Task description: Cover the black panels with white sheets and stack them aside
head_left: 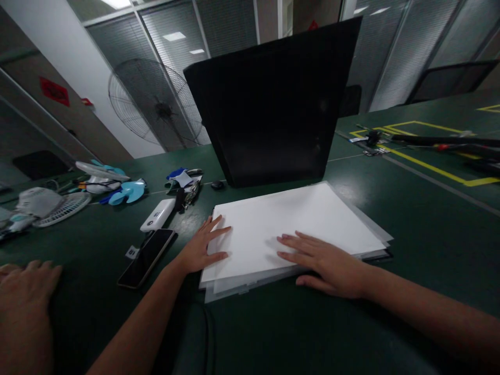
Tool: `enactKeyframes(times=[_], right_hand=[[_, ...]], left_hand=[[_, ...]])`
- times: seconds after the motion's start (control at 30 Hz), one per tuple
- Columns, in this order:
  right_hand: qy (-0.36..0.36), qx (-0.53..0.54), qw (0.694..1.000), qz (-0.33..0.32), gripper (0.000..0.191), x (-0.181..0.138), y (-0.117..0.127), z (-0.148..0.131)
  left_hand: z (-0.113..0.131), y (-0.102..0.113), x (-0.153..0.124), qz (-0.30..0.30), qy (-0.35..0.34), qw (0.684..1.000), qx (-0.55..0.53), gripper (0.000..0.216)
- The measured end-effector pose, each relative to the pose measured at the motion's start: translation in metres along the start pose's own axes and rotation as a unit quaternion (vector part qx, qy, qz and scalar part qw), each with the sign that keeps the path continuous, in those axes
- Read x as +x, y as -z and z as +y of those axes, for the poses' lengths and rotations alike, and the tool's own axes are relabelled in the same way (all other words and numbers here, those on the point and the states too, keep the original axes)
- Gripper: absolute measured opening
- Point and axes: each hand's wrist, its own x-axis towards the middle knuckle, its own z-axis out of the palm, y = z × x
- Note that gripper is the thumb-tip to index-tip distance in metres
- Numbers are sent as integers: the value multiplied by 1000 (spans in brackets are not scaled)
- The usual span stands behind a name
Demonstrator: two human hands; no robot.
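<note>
A stack of white sheets (269, 224) lies on the dark green surface (273, 338), toward its near side and well in from the far edge; its lower sheets jut unevenly past the top one. The left hand (207, 245) is released, fingers spread over the stack's left end. The right hand (320, 260) is likewise released, fingers over the near long side, thumb beyond it. Neither grasps anything; firm pressure cannot be confirmed. Directly behind the stack, toward the far edge, stands a large black panel (277, 104), tilted. Left of the stack lie a dark-screened phone (146, 259) and, just beyond it, a white block (158, 214). Farther toward the surface's far left corner are a light-blue fan blade (128, 191) and a white grille (64, 210). Another person's hand (29, 286) rests at the left. Yellow tape (425, 166) marks the far right part.
</note>
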Motion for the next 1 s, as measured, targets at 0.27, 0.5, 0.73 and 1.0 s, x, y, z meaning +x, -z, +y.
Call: enactKeyframes(times=[0.27, 0.5, 0.73, 1.0], right_hand=[[-434, -152, 878, 135, 76, -64, 17, 129], [-450, -113, 879, 111, 86, -76, 18, 141], [-408, -93, 904, 86, 75, -63, 14, 126], [-444, -103, 886, 80, 73, -48, 11, 94]], left_hand=[[29, 17, -7, -49, -27, 998, 43, 106], [74, 22, -11, -167, -29, 984, 61, 127], [66, 34, -21, -136, -18, 990, 42, 103], [69, 36, -21, -128, -12, 990, 51, 95]])
